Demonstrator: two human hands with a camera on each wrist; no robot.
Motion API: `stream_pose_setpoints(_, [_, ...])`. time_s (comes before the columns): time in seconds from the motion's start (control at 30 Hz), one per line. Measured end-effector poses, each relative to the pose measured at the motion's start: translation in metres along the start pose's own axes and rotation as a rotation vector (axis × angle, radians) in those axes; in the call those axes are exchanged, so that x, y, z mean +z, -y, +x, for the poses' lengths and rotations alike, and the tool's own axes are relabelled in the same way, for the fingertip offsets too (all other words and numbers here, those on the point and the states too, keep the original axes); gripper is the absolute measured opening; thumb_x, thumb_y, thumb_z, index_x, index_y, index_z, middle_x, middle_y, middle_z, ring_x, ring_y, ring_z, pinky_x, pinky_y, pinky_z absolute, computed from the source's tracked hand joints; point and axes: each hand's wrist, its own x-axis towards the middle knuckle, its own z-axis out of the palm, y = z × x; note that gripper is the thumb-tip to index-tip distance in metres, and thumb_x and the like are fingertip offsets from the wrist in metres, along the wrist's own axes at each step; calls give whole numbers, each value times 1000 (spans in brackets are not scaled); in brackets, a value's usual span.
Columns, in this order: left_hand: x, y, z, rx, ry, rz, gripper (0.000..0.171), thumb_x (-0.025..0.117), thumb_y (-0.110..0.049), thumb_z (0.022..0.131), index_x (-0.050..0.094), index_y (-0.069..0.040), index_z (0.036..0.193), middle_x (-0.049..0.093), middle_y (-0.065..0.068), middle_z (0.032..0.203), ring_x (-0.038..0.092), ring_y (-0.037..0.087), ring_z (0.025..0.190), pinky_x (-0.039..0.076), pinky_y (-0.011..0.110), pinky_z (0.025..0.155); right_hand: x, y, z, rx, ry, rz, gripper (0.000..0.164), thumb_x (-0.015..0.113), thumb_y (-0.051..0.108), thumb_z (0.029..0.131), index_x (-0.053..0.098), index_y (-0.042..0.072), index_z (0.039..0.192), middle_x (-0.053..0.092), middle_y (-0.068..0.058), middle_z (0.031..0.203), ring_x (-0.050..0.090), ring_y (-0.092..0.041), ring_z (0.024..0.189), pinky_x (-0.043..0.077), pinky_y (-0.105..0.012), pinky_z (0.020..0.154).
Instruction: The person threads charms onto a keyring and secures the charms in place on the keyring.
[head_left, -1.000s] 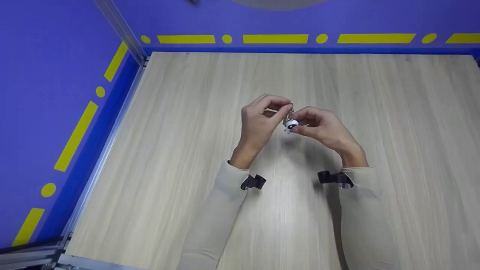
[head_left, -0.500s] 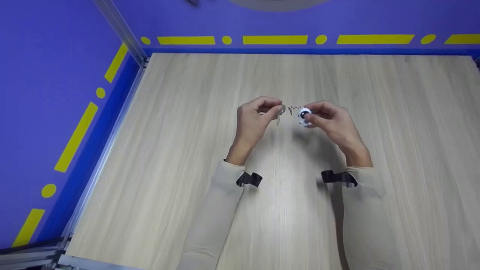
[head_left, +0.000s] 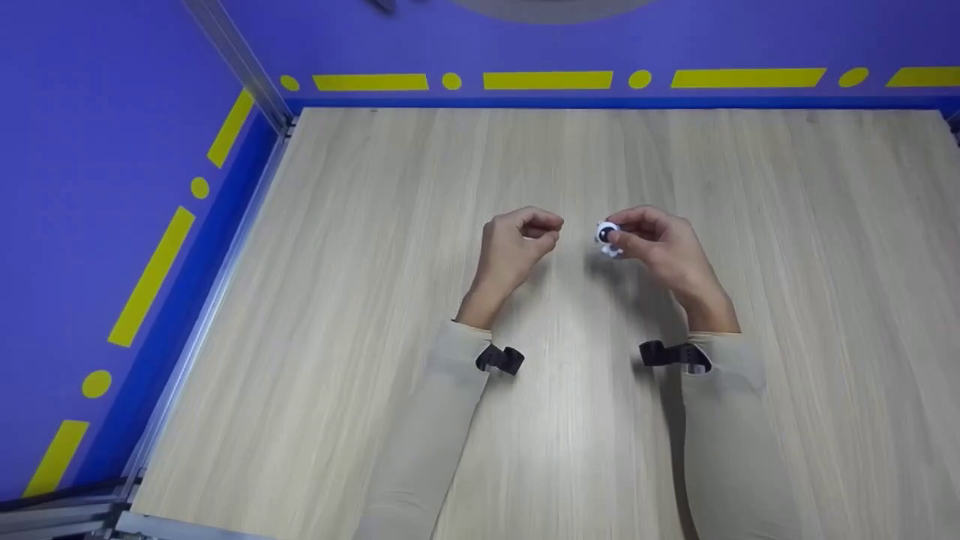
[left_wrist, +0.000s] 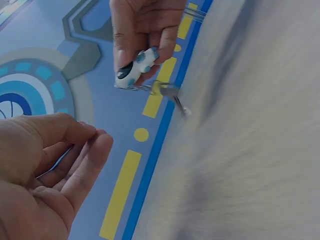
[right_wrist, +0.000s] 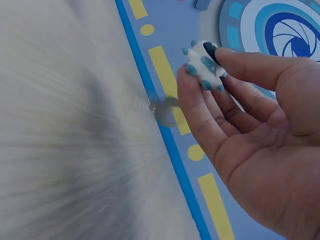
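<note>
My right hand [head_left: 664, 244] pinches a small white astronaut figure [head_left: 609, 238] with a dark visor, the charm of a keychain, between thumb and fingers. Blue patches show on the figure [left_wrist: 137, 67] in the left wrist view. From it runs a short chain [left_wrist: 132, 88] with a blurred metal key [left_wrist: 171, 92], swinging below the fingers. In the right wrist view the key [right_wrist: 167, 111] is a smear beside the fingertips. A short way to the left, my left hand [head_left: 514, 247] hovers over the table, holding nothing, its fingers loosely bent and the thumb close to the fingertips.
The wood-grain table [head_left: 360, 300] stretches out below both hands. A blue wall with yellow marks [head_left: 547, 80] rises behind it, and another blue panel [head_left: 97, 187] stands along the left side. A metal rail [head_left: 202, 322] follows the left edge.
The hands have drawn apart, with the chain stretched between them half a second ago. My left hand has let go of the key, which now hangs from the figure in my right hand.
</note>
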Motion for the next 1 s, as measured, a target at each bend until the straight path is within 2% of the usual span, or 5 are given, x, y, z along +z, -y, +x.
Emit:
stream_pose_setpoints(0.2, [15, 11, -1, -33, 62, -1, 22, 79, 6, 91, 78, 1, 113, 78, 9, 108, 75, 15, 94, 59, 19, 81, 2, 0, 1, 12, 53, 55, 26, 68, 2, 104, 65, -10, 127, 69, -18, 118, 70, -18, 100, 61, -27, 87])
stream_pose_setpoints(0.33, [23, 20, -2, -16, 113, -24, 35, 81, 5, 90, 74, 3, 124, 74, 16, 122, 73, 25, 109, 57, 20, 91, 2, 2, 1, 6, 77, 78, 27, 68, 3, 104, 65, -10, 128, 68, -18, 118, 70, -20, 102, 61, -28, 88])
stream_pose_setpoints(0.53, [30, 27, -5, 23, 177, 24, 40, 82, 0, 92, 73, -3, 130, 72, 11, 131, 70, 25, 118, 55, 23, 99, 0, 6, 0, -17, 102, 156, 28, 69, 4, 103, 66, -10, 127, 69, -15, 117, 69, -23, 102, 61, -30, 89])
stream_pose_setpoints(0.8, [35, 28, -4, 45, 166, 21, 19, 81, -6, 95, 79, -3, 113, 79, 6, 108, 73, 8, 96, 57, 18, 87, -1, 8, -1, -10, 125, 230, 30, 71, 2, 102, 65, -12, 127, 70, -15, 115, 71, -21, 99, 62, -31, 87])
stream_pose_setpoints(1.0, [34, 31, -3, -61, 124, -72, 21, 81, -1, 93, 76, -1, 114, 80, 3, 97, 75, 8, 87, 59, 21, 78, -3, 3, 0, 11, 75, 190, 29, 70, 3, 103, 65, -11, 128, 69, -13, 114, 69, -20, 100, 61, -28, 87])
